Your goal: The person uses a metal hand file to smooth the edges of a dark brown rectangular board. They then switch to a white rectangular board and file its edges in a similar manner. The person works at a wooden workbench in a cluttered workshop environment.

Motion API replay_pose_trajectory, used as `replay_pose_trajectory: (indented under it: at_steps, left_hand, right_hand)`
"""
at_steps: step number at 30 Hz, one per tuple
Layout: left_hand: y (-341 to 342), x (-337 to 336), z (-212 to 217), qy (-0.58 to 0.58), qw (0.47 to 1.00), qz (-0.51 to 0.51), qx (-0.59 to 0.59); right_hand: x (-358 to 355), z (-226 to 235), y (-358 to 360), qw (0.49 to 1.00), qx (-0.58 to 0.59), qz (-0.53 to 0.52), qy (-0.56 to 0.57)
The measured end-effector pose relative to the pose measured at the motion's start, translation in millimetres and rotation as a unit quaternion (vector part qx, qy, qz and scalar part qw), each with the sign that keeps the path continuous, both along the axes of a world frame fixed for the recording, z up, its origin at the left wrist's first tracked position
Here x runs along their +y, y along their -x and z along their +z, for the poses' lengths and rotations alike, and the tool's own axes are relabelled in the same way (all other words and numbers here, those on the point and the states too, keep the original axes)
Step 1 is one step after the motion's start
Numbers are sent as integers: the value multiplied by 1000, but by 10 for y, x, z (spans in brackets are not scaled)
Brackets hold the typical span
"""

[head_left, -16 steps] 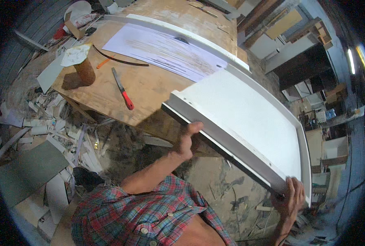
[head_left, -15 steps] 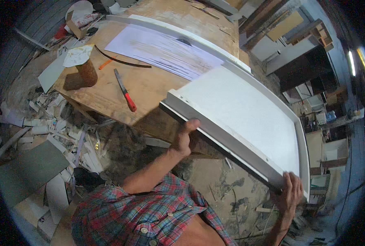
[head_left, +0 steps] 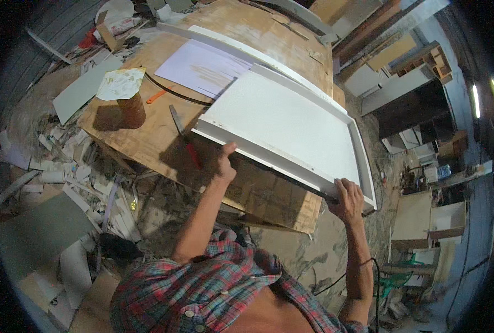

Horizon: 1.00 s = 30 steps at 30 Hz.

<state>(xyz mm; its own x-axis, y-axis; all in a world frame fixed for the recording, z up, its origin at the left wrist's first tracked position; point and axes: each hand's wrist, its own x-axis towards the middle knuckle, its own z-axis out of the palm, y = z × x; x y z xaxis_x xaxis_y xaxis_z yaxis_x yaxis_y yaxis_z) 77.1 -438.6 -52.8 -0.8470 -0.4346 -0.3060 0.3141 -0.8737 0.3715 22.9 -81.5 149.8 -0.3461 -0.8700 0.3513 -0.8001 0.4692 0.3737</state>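
A white shallow panel with raised edges, like a drawer or a cabinet door frame (head_left: pixel 280 122), is held tilted above the wooden worktable (head_left: pixel 147 147). Its near edge is gripped by both hands. My left hand (head_left: pixel 224 164) closes on that edge near its left end, thumb up. My right hand (head_left: pixel 348 198) wraps round the near right corner, fingers over the rim. Beneath its left end lies a red-handled knife or file (head_left: pixel 191 154), partly in shadow. A lilac sheet (head_left: pixel 194 66) with brown streaks lies beyond, partly covered by the panel.
On the table's left stands a brown can (head_left: pixel 131 112) topped with a pale stained sheet (head_left: pixel 121 83). An orange-handled tool (head_left: pixel 157 97) and a dark curved strip (head_left: pixel 172 91) lie beside it. Scraps (head_left: pixel 64 166) litter the floor at left. Cabinets (head_left: pixel 405 105) stand at right.
Both hands have moved the white panel left and farther over the table. It now covers more of the lilac sheet and shades the red-handled tool. My right forearm shows more fully.
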Motion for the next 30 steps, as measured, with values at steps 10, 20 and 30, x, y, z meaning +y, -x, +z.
replay_pose_trajectory:
  at_steps: [10, 20, 30]
  left_hand:
    - [-22, -199, -216, 52, 993, 67, -76]
    - [-124, 1, -232, 24, 1000, 8, -12]
    - [-407, -269, 55, 391, 882, -205, -163]
  right_hand:
    - [-77, -389, 290, 999, -33, 21, 33]
    - [171, -737, 476, 996, -77, 15, 34]
    - [148, -690, 408, 993, -82, 26, 82]
